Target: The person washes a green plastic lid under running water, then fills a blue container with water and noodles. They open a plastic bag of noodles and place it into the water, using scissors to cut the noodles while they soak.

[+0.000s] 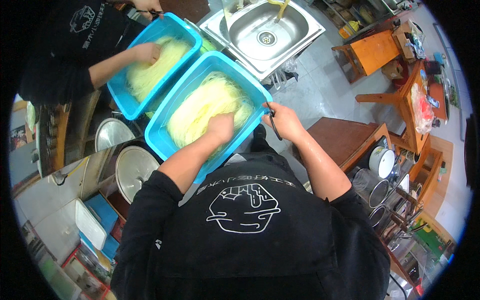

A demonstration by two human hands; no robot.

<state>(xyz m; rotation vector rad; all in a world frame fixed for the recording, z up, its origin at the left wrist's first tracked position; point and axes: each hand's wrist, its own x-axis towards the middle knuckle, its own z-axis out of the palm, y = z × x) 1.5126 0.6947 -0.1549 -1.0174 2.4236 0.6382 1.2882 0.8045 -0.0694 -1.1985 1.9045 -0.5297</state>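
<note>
A light-blue plastic basin stands tilted in the view before me, with a heap of pale yellow, thin noodles in it. My left hand is curled into the near side of the heap, its fingertips hidden among the strands. At the basin's right corner, my right hand has its fingers closed at the rim. A black looped handle, like that of scissors, is held in the same hand; no blade can be made out.
A steel sink with a tap adjoins the basin's far side. On the left, a mirror repeats basin and arms. A round metal lid leans below it. To the right are a brown cabinet, strainers, a white enamel pot and a wooden stool.
</note>
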